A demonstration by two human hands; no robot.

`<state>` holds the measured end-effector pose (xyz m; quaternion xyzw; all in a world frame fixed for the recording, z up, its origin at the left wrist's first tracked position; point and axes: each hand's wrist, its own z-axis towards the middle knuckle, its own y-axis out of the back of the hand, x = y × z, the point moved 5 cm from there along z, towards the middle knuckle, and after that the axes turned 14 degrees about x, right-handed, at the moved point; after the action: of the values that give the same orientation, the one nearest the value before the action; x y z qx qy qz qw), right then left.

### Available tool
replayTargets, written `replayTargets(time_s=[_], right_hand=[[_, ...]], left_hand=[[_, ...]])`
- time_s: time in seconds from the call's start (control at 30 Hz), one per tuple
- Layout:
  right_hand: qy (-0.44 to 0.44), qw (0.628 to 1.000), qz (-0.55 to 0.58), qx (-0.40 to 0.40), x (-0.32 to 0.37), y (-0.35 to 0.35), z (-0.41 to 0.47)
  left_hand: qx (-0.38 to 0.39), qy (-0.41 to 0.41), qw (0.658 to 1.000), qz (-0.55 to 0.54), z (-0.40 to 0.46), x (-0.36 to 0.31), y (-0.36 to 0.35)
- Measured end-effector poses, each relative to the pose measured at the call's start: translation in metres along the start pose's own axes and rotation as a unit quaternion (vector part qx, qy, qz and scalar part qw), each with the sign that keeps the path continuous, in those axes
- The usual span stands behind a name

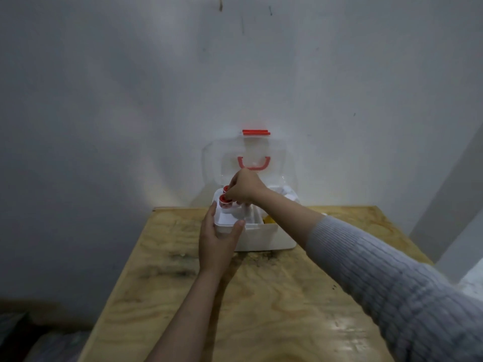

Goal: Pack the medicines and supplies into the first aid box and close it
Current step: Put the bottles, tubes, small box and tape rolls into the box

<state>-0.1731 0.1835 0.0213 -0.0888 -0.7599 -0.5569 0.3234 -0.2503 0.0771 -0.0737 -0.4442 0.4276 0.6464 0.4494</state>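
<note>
Grey wall (130, 100) fills everything beyond both hands; a few dark marks near its top. One wooden table (261, 296), plywood grain, stained, lies under both forearms, its near edge cut off by the frame. One first aid box (266, 237), white, sits at the table's far end, just past the left hand (217, 239) and under the right hand (244, 188). Its clear lid (277, 158) stands open, upright behind the right hand, leaning at the wall; one red handle (253, 163) shows through it, lower middle hidden by the right knuckles; one red latch (256, 132) on the lid's upper edge. Right sleeve (392, 278), grey ribbed knit, one, runs off the frame's right side; left forearm bare. Left hand cups the box's near left corner, thumb laid on the rim, fingers spread along the left wall, steadying rather than clenched. Right hand reaches over the inner tray (230, 218), fingertips pinched on a small red-capped bottle (226, 189); its body hidden by the fingers. A second red-capped bottle (225, 201) stands just below those fingertips, in the tray's left compartment. Two bottles counted. One yellow item (269, 220) under the right wrist, mostly hidden, kind unclear. White contents right of the wrist too blurred to count.
</note>
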Motion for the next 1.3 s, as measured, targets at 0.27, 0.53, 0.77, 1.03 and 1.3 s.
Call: replayTargets(time_s=[0.27, 0.53, 0.77, 1.03, 1.3], right_hand=[[-0.021, 0.999, -0.012, -0.032, -0.007, -0.010, 0.009], [0.007, 0.999, 0.001, -0.031, -0.011, 0.002, 0.000], [0.015, 0.993, 0.018, -0.119, -0.046, 0.063, -0.044], [-0.110, 0.978, 0.002, -0.179, -0.184, 0.089, -0.084], [-0.130, 0.983, 0.027, -0.127, -0.235, 0.041, -0.087]], left_hand=[[-0.007, -0.009, 1.000, 0.018, 0.003, 0.004, 0.001], [-0.013, -0.011, 1.000, 0.025, 0.002, 0.004, 0.001], [-0.008, -0.012, 1.000, 0.017, 0.003, 0.004, 0.003], [-0.020, -0.005, 0.999, 0.044, 0.003, 0.003, 0.001], [-0.023, 0.000, 0.999, 0.049, 0.003, 0.002, 0.001]])
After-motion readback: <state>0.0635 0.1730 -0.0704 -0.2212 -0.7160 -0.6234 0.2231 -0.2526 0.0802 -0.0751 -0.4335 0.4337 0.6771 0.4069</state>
